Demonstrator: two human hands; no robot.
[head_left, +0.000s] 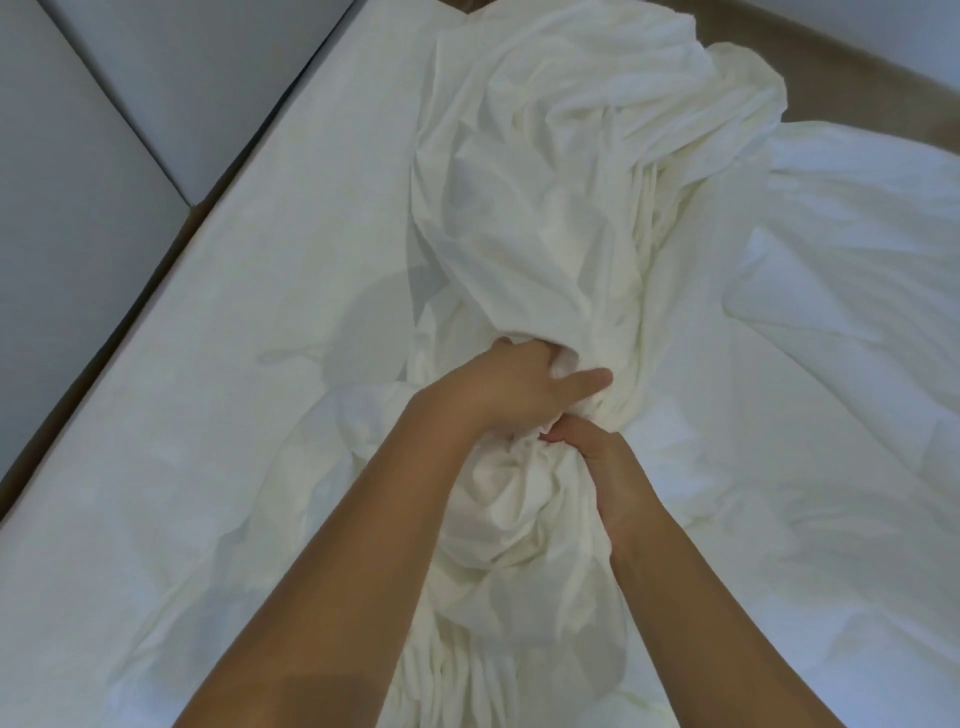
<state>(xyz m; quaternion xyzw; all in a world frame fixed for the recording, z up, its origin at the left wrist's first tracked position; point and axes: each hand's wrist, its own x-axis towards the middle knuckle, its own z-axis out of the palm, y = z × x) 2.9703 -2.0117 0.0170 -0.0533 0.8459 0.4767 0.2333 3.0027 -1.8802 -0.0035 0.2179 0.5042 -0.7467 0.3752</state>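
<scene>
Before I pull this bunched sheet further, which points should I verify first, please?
1. Grip of the left hand on the bunched sheet: ok, fingers dig into the folds.
2. Grip of the right hand, nearer the body: ok, curled round the fabric.
3. Sheet smooth, without twists: not ok, it is crumpled and gathered.
4. Far end free of the mattress: cannot tell.
5. Sheet apart from the white bedding on the right: cannot tell, the edges merge.
</scene>
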